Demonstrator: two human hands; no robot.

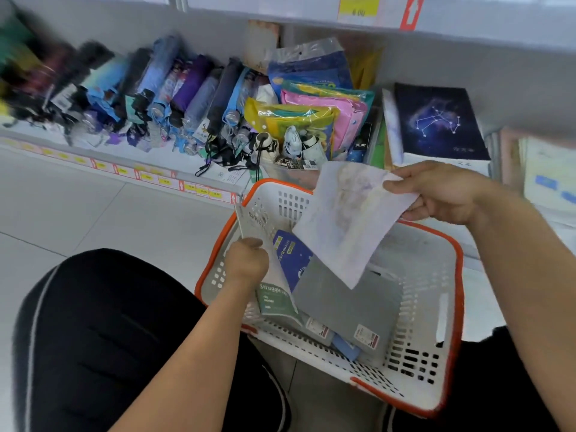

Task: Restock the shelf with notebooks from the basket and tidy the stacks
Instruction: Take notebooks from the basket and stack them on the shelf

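Note:
A white basket with an orange rim sits on the floor between my knees. Inside lie a grey notebook, a blue one and a green one. My right hand grips a pale marbled notebook by its corner, lifted above the basket. My left hand reaches into the basket and holds a thin white notebook upright against the left wall. On the shelf behind, a dark constellation notebook tops a stack.
Folded umbrellas lie in a row along the low shelf at left. Colourful packaged raincoats stand next to the notebook stack. More pale notebooks sit at far right. An upper shelf edge with a yellow price tag overhangs.

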